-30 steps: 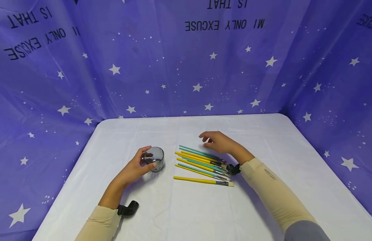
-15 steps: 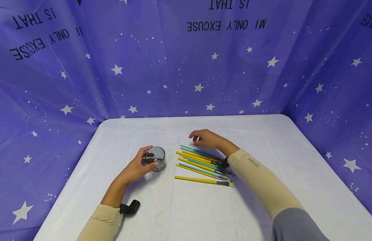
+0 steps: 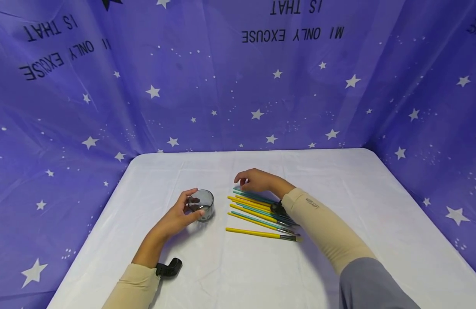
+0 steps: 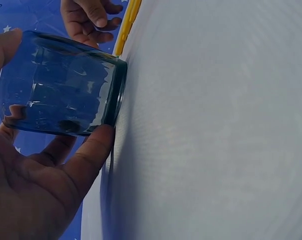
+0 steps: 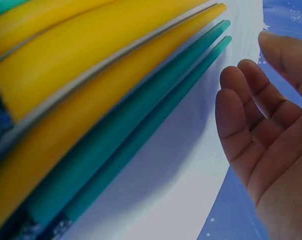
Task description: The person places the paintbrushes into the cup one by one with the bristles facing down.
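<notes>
My left hand holds a small grey-tinted drinking glass, its thumb on the near side and fingers round the far side. In the left wrist view the thumb and fingers spread about the glass, which stands upright with its base at the tablecloth. Right of it lies a loose group of paintbrushes, yellow and teal, handles pointing left. Over the far handle ends hovers my right hand, fingers loosely bent. In the right wrist view a gap separates that hand from the teal paintbrush handles; nothing is in it.
A white cloth covers the table. One flat yellow paintbrush lies apart on the near side of the group. Purple star-printed curtains hang behind and at both sides. My right forearm passes over some bristle ends.
My right hand has moved left across the far side of the paintbrushes, toward their handle ends. The left hand keeps its hold on the glass in the same place.
</notes>
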{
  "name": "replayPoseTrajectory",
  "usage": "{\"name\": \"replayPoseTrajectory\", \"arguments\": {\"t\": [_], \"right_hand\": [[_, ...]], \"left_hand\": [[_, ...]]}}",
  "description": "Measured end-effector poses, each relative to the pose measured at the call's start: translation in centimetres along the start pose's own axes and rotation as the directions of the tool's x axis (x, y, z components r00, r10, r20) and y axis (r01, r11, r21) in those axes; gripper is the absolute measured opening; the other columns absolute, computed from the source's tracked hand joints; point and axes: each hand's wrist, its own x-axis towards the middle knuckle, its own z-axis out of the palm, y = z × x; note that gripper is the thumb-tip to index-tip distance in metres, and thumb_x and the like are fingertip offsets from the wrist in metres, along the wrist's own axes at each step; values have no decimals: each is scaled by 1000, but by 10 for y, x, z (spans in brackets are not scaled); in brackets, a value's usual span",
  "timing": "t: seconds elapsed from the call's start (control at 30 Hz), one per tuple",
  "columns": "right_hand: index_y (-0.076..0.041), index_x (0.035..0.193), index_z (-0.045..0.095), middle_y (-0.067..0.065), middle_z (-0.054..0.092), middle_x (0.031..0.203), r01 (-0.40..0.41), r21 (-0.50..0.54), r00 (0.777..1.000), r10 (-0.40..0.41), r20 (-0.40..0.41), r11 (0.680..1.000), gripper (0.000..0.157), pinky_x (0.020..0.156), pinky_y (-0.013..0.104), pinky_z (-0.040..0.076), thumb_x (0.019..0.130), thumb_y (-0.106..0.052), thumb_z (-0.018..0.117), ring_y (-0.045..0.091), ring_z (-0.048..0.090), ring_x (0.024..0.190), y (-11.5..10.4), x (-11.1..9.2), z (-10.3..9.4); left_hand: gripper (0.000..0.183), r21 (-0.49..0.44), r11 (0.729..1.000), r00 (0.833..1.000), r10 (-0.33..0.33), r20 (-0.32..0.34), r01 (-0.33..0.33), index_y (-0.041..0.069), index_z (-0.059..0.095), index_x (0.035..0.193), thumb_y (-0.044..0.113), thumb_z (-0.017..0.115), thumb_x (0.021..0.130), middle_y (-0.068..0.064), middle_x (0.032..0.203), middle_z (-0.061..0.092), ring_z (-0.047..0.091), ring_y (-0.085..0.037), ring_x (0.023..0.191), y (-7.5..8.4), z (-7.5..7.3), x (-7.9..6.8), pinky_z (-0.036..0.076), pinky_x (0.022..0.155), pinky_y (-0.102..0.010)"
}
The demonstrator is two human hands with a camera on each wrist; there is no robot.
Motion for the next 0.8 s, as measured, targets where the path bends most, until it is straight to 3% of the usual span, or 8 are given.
{"name": "replayPoseTrajectory", "arguments": {"t": [0.43, 0.8], "right_hand": [[-11, 125, 65, 3, 64, 104, -19, -85, 998, 23, 57, 996, 28, 87, 35, 47, 97, -7, 61, 16, 56, 92, 1, 12, 8], [-14, 121, 68, 0, 63, 100, -32, -88, 997, 37, 65, 996, 27, 85, 33, 46, 97, -6, 61, 16, 52, 87, 3, 17, 9]], "left_hand": [[78, -15, 1000, 1000, -8, -1, 8, 11, 24, 153, 20, 72, 92, -24, 138, 44, 51, -39, 123, -1, 0, -1, 31, 105, -54], [77, -7, 1000, 1000, 2, -17, -2, 11, 26, 152, 21, 72, 92, -23, 136, 47, 54, -35, 119, -1, 1, -2, 34, 102, -51]]}}
